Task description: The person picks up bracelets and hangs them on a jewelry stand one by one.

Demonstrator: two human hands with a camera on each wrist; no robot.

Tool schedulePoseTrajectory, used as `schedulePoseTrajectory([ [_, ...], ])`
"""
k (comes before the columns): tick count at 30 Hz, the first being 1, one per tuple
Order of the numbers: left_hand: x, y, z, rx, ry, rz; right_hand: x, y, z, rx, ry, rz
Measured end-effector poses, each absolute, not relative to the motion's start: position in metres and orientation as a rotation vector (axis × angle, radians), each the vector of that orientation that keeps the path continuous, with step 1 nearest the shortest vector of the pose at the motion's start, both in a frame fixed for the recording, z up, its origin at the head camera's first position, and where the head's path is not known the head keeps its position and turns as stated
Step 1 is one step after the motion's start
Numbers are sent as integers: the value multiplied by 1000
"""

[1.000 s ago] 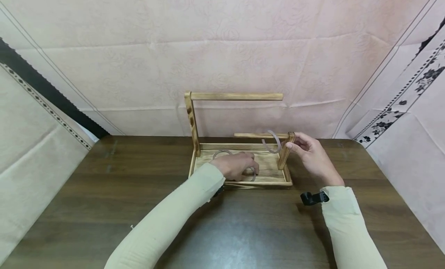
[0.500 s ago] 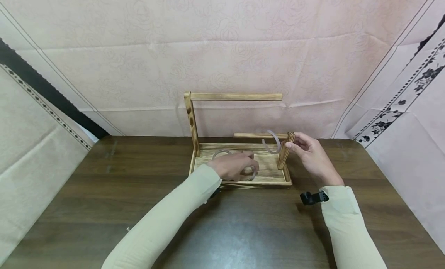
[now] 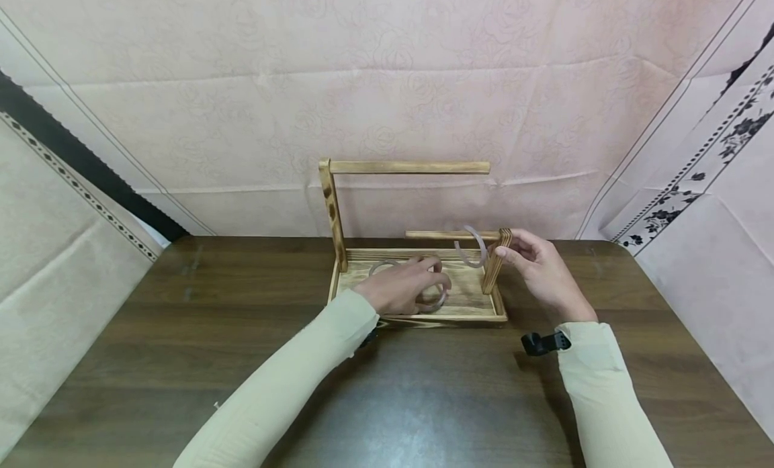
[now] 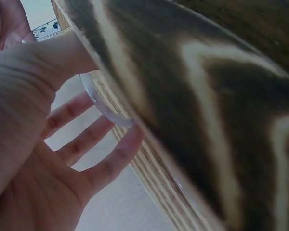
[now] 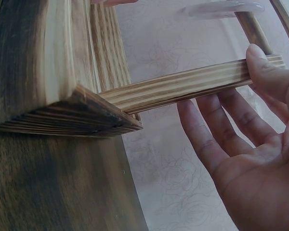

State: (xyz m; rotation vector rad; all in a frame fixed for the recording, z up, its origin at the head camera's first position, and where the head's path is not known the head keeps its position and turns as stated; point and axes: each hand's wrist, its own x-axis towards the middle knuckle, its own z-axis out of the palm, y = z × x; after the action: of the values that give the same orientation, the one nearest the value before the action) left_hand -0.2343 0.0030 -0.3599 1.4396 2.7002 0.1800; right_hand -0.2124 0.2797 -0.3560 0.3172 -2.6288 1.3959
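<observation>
A wooden display rack with a shallow tray base (image 3: 471, 318) has two posts, each with a bar. My left hand (image 3: 402, 285) reaches into the tray, fingers and thumb about a pale translucent bangle (image 3: 437, 305). In the left wrist view the fingertips touch that bangle (image 4: 103, 108); the front wall hides part of the thumb. A second bangle (image 3: 379, 265) lies in the tray behind the left hand. A third bangle (image 3: 474, 256) hangs on the lower bar (image 3: 429, 235). My right hand (image 3: 544, 273) grips the short right post (image 3: 494, 273), thumb on one side and fingers on the other.
The tall left post (image 3: 334, 219) carries the upper bar (image 3: 411, 167) above the tray. The rack stands near the back edge of a dark wooden table (image 3: 242, 320). Patterned pale cloth (image 3: 387, 85) rises behind it.
The left hand shifts slightly left and its fingers lift a little; the bangle among them has moved slightly left too. The right hand keeps its grip on the post.
</observation>
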Motion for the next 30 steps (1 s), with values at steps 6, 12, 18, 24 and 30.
schedulePoseTrajectory([
  [6, -234, 1, -361, 1439, 2721, 245, -211, 279, -355, 315, -2633, 1397],
  [12, -232, -1, -361, 1452, 2743, 311, -211, 279, -354, 312, -2624, 1404],
  [18, -230, -2, -360, 1457, 2762, 309, -211, 278, -354, 336, -2604, 1439],
  [24, -228, -4, -358, 1459, 2802, 318, -211, 278, -355, 339, -2603, 1442],
  [30, -225, -7, -359, 1463, 2841, 311, -211, 279, -355, 330, -2612, 1422],
])
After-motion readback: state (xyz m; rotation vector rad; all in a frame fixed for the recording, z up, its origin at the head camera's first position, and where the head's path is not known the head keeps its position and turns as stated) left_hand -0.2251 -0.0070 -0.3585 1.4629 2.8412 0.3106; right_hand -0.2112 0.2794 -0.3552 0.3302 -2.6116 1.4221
